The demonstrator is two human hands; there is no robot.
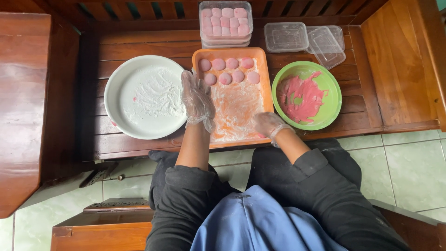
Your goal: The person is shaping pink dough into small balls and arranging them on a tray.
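Note:
Both hands wear thin clear plastic gloves. My left hand [197,98] hovers with fingers spread over the gap between a white plate [120,109] dusted with white flour and an orange tray [265,74]. It holds nothing. My right hand [268,123] is curled at the tray's near right corner, resting on the floured surface; I cannot see anything in it. Several round pink dough balls [232,63] lie in two rows at the tray's far end. A green bowl [331,100] smeared with pink paste stands right of the tray.
All of this sits on a low slatted wooden bench [362,104]. At the back stand stacked clear boxes of pink balls [226,23] and empty clear containers with lids [304,38]. Pale floor tiles [409,162] lie below, with my dark-clothed knees and blue apron.

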